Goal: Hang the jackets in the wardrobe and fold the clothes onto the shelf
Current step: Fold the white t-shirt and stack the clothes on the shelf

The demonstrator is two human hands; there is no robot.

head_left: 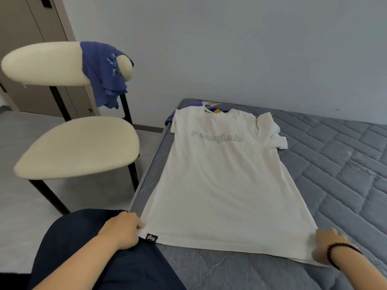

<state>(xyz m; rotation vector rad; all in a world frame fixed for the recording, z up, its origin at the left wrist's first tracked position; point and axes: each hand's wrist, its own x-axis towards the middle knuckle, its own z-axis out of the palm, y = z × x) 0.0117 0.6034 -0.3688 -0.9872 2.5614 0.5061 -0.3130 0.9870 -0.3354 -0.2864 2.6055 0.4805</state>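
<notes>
A white T-shirt (224, 181) with pale grey lettering lies flat, front up, on the grey quilted mattress (335, 164), its collar far from me. My left hand (123, 229) pinches the hem's left corner beside a small black label. My right hand (328, 245), with a dark bead bracelet on the wrist, grips the hem's right corner. The shirt's right sleeve is crumpled. A blue T-shirt (104, 74) hangs over the right end of the chair's backrest. Another blue garment (194, 105) lies partly hidden under the white shirt's collar.
A cream chair (79, 145) with black legs stands left of the bed, close to the mattress edge. Behind it is a grey-brown door or wardrobe panel (27, 21). A plain wall runs behind the bed. My dark-trousered leg (94, 248) is at the bottom left.
</notes>
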